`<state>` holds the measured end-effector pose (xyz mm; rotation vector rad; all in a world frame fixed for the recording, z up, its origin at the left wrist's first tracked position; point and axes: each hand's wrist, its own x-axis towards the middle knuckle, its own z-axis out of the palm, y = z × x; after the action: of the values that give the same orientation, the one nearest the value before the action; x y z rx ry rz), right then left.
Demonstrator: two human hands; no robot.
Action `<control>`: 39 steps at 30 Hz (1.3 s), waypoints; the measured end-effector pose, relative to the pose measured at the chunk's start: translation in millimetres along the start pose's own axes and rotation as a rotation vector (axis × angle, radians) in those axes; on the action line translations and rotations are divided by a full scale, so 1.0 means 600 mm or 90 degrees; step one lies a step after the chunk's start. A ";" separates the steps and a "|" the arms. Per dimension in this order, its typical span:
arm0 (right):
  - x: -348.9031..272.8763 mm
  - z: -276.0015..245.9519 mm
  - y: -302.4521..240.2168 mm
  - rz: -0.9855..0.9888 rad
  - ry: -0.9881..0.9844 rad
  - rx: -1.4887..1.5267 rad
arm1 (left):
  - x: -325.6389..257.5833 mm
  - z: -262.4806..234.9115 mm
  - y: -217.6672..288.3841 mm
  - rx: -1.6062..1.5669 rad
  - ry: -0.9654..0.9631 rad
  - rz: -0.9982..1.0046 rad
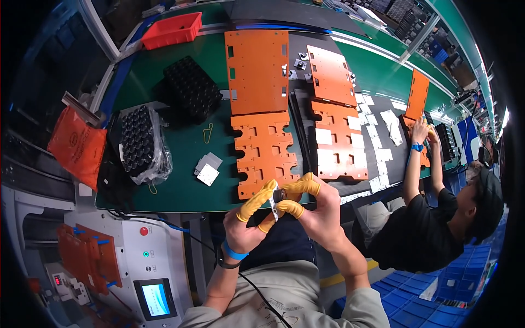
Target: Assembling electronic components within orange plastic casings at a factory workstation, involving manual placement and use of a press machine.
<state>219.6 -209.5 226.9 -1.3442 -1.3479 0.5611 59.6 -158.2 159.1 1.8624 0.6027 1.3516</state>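
Yellow finger cots cover the fingertips of both my hands. My left hand pinches a small silvery square plate, seen nearly edge-on. Against its right face sits a dark round part, gripped by my right hand; whether the two are joined I cannot tell. Both hands are held in front of the bench's near edge, close to an orange panel with cutouts. Left of that panel lies a small stack of square plates.
A bagged black tray of round parts, a black tray, a red bin and a yellow band occupy the bench's left. More orange panels stand beyond and rightward. A co-worker handles another panel at right.
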 end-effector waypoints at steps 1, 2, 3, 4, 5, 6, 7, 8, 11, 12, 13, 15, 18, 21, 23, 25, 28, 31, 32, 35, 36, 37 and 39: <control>-0.002 0.000 -0.001 -0.001 0.000 0.001 | 0.000 0.000 0.002 0.019 -0.006 0.006; -0.003 -0.001 -0.003 0.004 -0.006 -0.019 | 0.000 -0.001 0.003 0.020 -0.005 0.007; -0.004 -0.003 -0.005 0.008 -0.012 -0.040 | 0.001 -0.001 0.004 0.018 -0.007 0.008; -0.004 -0.007 -0.001 0.007 -0.011 -0.040 | 0.002 -0.001 0.006 0.017 -0.008 0.010; -0.004 -0.013 0.004 -0.030 -0.037 -0.065 | 0.004 0.000 0.007 0.016 -0.009 0.011; -0.004 -0.016 0.008 -0.067 -0.062 -0.090 | 0.008 0.002 0.009 -0.017 -0.013 -0.030; -0.003 -0.017 0.006 -0.067 -0.061 -0.091 | 0.010 0.004 0.009 -0.050 -0.017 -0.070; -0.002 -0.019 0.003 -0.080 -0.080 -0.114 | 0.011 0.006 0.009 -0.051 -0.018 -0.069; 0.004 -0.029 -0.004 -0.130 -0.126 -0.207 | 0.019 0.010 0.009 -0.116 -0.018 -0.150; 0.006 -0.032 -0.005 -0.167 -0.157 -0.274 | 0.024 0.012 0.011 -0.241 -0.014 -0.225; 0.006 -0.034 -0.006 -0.178 -0.166 -0.309 | 0.029 0.014 0.012 -0.366 -0.011 -0.300; 0.005 -0.036 -0.004 -0.186 -0.175 -0.344 | 0.031 0.010 -0.006 -0.412 -0.038 -0.317; 0.000 -0.033 0.021 -0.203 -0.162 -0.401 | 0.039 0.019 -0.024 -0.568 -0.072 -0.407; -0.006 -0.026 0.058 -0.191 -0.029 -0.493 | 0.043 0.051 -0.029 -0.508 -0.061 -0.448; -0.007 -0.017 0.079 -0.165 0.046 -0.451 | 0.046 0.068 -0.025 -0.445 -0.045 -0.458; -0.007 -0.021 0.100 -0.134 0.138 -0.320 | 0.064 0.076 -0.028 -0.381 -0.047 -0.450; -0.013 -0.023 0.125 -0.005 0.150 -0.102 | 0.084 0.095 -0.041 -0.385 -0.030 -0.419; -0.015 -0.008 0.142 0.159 0.214 0.225 | 0.104 0.109 -0.019 -0.221 -0.083 -0.431; -0.009 -0.006 0.144 0.154 0.229 0.240 | 0.107 0.117 -0.024 -0.217 -0.087 -0.430; 0.004 -0.029 0.162 0.114 0.152 0.024 | 0.124 0.132 -0.033 0.025 -0.085 -0.262; 0.017 -0.034 0.144 0.116 0.177 0.038 | 0.133 0.138 -0.035 0.029 -0.088 -0.259; 0.022 -0.039 0.148 0.115 0.180 0.043 | 0.139 0.145 -0.039 0.037 -0.082 -0.223; 0.032 -0.051 0.158 0.061 0.184 -0.067 | 0.151 0.155 -0.048 0.047 -0.078 -0.183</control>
<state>288.2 -179.9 158.3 -1.5172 -1.0930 0.3463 178.7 -101.2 174.2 1.8202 0.8305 1.0341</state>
